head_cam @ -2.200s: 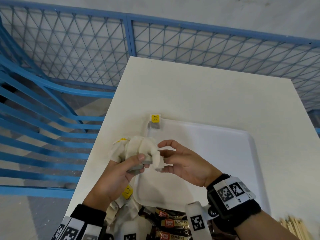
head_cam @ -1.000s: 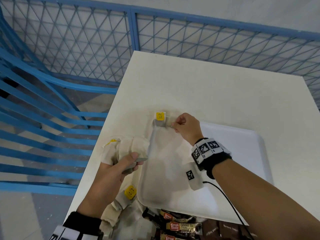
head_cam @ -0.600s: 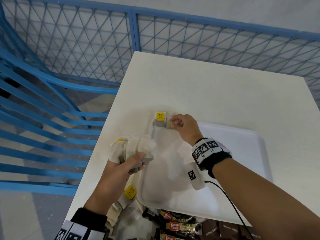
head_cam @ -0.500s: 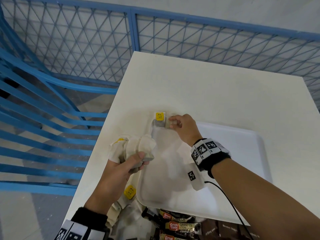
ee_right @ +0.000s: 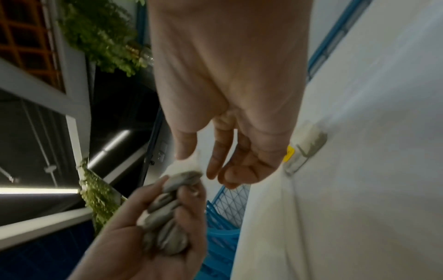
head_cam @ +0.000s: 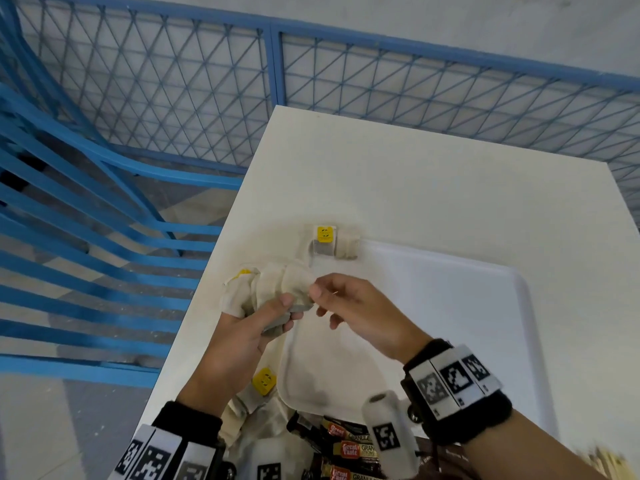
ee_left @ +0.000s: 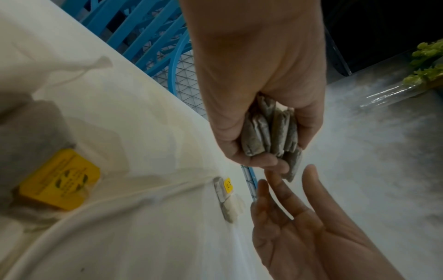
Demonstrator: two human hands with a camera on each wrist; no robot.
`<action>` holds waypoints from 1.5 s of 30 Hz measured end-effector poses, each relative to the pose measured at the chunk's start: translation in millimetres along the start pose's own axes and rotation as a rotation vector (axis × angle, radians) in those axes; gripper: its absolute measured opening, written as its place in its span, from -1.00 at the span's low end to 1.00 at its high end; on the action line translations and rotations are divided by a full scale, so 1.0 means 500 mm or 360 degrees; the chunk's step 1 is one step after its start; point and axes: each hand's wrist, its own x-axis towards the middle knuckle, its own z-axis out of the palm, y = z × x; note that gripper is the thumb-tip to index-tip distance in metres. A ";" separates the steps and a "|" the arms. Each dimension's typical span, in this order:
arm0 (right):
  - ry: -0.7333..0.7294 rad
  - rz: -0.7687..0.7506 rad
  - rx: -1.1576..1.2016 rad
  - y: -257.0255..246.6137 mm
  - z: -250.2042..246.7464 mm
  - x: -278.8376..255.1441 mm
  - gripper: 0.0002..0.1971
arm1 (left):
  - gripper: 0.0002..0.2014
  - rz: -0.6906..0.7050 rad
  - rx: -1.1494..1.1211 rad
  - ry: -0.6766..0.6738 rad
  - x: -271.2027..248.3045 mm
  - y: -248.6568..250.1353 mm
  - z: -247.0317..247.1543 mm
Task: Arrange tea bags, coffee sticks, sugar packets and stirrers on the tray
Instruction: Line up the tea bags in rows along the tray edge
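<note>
Tea bags (head_cam: 273, 292) bunched in your left hand (head_cam: 239, 337) beside tray (head_cam: 450, 306) | right hand (head_cam: 360, 313) loose-fingered, empty, reaching | pinch one top bag only | lay beside two at far-left corner (head_cam: 334, 245)

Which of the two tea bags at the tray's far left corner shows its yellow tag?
The left tea bag, at the very corner of the tray; its neighbour to the right shows only plain paper.
</note>
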 end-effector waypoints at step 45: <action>0.0445 -0.0030 -0.0185 0.030 0.035 0.051 -0.67 | -0.79 -0.0366 -0.0173 0.0044 0.008 0.020 0.007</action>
